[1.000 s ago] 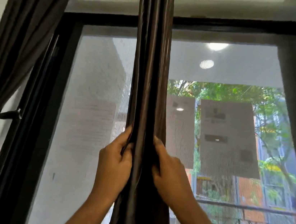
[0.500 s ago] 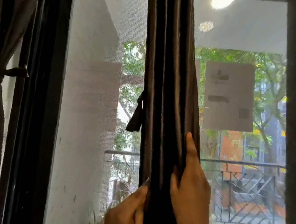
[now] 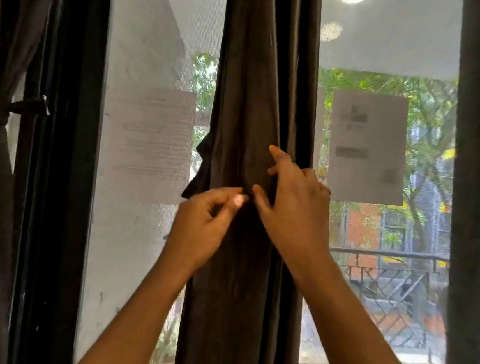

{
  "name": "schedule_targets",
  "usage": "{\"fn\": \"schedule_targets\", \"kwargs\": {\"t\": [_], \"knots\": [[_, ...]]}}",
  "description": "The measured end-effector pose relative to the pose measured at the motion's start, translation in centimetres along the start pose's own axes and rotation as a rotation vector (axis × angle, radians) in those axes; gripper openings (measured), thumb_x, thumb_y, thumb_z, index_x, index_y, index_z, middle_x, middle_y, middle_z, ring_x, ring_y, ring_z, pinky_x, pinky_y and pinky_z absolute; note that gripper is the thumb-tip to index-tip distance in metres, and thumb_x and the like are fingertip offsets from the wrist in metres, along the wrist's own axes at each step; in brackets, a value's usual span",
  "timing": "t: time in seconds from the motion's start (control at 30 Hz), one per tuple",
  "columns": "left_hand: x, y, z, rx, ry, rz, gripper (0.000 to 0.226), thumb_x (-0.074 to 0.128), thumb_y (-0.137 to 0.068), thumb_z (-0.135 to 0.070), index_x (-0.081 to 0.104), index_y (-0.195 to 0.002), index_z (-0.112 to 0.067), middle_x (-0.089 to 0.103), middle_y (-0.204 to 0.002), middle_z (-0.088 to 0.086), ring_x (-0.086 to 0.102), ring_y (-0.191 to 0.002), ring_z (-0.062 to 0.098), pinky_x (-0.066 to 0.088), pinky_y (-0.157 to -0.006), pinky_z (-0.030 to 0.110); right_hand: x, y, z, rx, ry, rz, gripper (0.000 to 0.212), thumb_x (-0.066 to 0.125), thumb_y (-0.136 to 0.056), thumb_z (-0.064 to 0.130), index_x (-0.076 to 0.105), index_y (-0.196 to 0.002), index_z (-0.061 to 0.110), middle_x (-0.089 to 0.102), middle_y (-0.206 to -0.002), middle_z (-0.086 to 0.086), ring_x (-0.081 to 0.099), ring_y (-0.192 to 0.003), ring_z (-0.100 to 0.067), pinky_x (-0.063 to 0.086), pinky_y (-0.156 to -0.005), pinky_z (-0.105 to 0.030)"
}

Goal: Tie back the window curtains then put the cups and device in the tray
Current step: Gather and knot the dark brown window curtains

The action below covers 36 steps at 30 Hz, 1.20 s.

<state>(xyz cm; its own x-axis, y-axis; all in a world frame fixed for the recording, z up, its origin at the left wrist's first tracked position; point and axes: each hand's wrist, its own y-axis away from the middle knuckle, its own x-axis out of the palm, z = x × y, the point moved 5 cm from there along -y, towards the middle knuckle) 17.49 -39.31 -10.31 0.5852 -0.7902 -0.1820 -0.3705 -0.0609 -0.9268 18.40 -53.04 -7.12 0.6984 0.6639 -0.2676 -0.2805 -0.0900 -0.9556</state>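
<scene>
Curtain (image 3: pixel 270 79) hangs from 12 to 6 o'clock, under both hands. Left hand (image 3: pixel 200 228) pinches its cloth; right hand (image 3: pixel 293 207) lies spread on it. Its tie (image 3: pixel 200 170) pokes out at 12 o'clock from the left hand, the nearer one.

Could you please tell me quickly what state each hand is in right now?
Left hand: closed, thumb and fingers pinching the middle curtain.
Right hand: open, fingers spread against the same curtain.
</scene>
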Motion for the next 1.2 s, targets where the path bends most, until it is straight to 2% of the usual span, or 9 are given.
{"fn": "schedule_targets", "kwargs": {"t": [0.07, 0.17, 0.33, 0.5, 0.6, 0.7, 0.83, 0.97, 1.2], "knots": [[-2.1, -2.5, 0.4, -0.014, -0.094, -0.124, 0.016, 0.062, -0.092, -0.023, 0.073, -0.104, -0.024, 0.073, -0.1, -0.009, 0.063, -0.088, -0.009, 0.048, -0.082, 0.01, 0.2, -1.4, -0.5, 0.02, 0.047, 0.034, 0.061, 0.057, -0.09, 0.033, 0.03, -0.144, 0.024, 0.057, -0.122, 0.002, 0.048, -0.115, -0.023, 0.039, -0.095, -0.044], [-4.5, -6.2, 0.3, -0.055, -0.173, -0.226, 0.019, 0.063, -0.09, -0.024, 0.07, -0.108, -0.024, 0.072, -0.094, -0.006, 0.068, -0.086, 0.012, 0.057, -0.08, 0.035, 0.3, -3.1, -0.3, -0.015, 0.135, -0.007, 0.059, 0.057, -0.091, 0.032, 0.031, -0.143, 0.023, 0.051, -0.127, -0.001, 0.047, -0.117, -0.025, 0.04, -0.092, -0.043], [-5.6, -12.8, 2.3, -0.306, -0.559, -0.099, 0.052, 0.061, -0.089, -0.043, 0.049, -0.134, -0.02, 0.06, -0.129, 0.007, 0.056, -0.117, 0.03, 0.045, -0.093, 0.039, 0.4, -6.0, 0.7, -0.032, 0.208, -0.117, 0.06, 0.062, -0.087, 0.031, 0.035, -0.141, 0.021, 0.043, -0.133, -0.006, 0.044, -0.119, -0.028, 0.039, -0.09, -0.045], [-3.5, -16.1, 4.1, -0.45, -0.204, 0.007, 0.041, 0.065, -0.089, -0.035, 0.058, -0.12, -0.009, 0.065, -0.114, 0.015, 0.063, -0.101, 0.035, 0.055, -0.086, 0.05, 0.5, -7.9, 1.6, -0.023, 0.197, -0.101, 0.069, 0.062, -0.088, 0.03, 0.024, -0.146, 0.023, 0.048, -0.132, -0.002, 0.045, -0.12, -0.027, 0.037, -0.094, -0.045], [-3.8, -16.1, 4.5, -0.351, -0.207, -0.156, 0.022, 0.07, -0.084, -0.029, 0.069, -0.099, -0.013, 0.071, -0.093, 0.01, 0.068, -0.085, 0.029, 0.058, -0.079, 0.043, 0.3, -7.7, 1.7, -0.007, 0.134, -0.1, 0.075, 0.063, -0.088, 0.025, 0.018, -0.148, 0.024, 0.058, -0.12, -0.001, 0.05, -0.115, -0.026, 0.036, -0.095, -0.046], [-4.9, -14.2, 3.3, -0.155, -0.266, -0.309, 0.02, 0.071, -0.083, -0.028, 0.072, -0.098, -0.015, 0.071, -0.092, 0.002, 0.066, -0.086, 0.02, 0.048, -0.077, 0.026, -0.3, -6.8, 1.6, 0.012, 0.109, -0.164, 0.076, 0.063, -0.089, 0.023, 0.016, -0.149, 0.025, 0.063, -0.107, 0.0, 0.055, -0.104, -0.025, 0.034, -0.092, -0.044], [-6.5, -11.3, 1.2, 0.002, -0.228, -0.403, 0.014, 0.072, -0.082, -0.03, 0.069, -0.092, -0.019, 0.065, -0.082, -0.008, 0.064, -0.078, 0.015, 0.053, -0.075, 0.033, -0.6, -5.5, 1.7, -0.026, 0.016, -0.238, 0.055, 0.065, -0.088, 0.025, 0.041, -0.137, 0.019, 0.065, -0.099, -0.002, 0.058, -0.096, -0.022, 0.041, -0.089, -0.038], [-7.4, -10.2, -1.6, 0.103, -0.519, -0.353, 0.017, 0.067, -0.084, -0.041, 0.065, -0.086, -0.024, 0.065, -0.1, -0.005, 0.056, -0.103, 0.021, 0.044, -0.082, 0.037, -0.5, -4.4, 3.1, -0.12, -0.169, -0.311, 0.033, 0.065, -0.087, 0.014, 0.057, -0.119, 0.011, 0.064, -0.105, -0.005, 0.062, -0.094, -0.023, 0.055, -0.076, -0.039], [-7.6, -10.1, -3.8, -0.068, -0.043, -0.022, 0.018, 0.077, -0.079, -0.026, 0.067, -0.092, -0.018, 0.071, -0.087, 0.001, 0.07, -0.08, 0.014, 0.056, -0.075, 0.026, -0.7, -4.0, 5.3, -0.161, -0.166, -0.413, 0.026, 0.059, -0.089, 0.015, 0.064, -0.114, 0.011, 0.061, -0.094, -0.005, 0.061, -0.076, -0.025, 0.051, -0.061, -0.04]]}}
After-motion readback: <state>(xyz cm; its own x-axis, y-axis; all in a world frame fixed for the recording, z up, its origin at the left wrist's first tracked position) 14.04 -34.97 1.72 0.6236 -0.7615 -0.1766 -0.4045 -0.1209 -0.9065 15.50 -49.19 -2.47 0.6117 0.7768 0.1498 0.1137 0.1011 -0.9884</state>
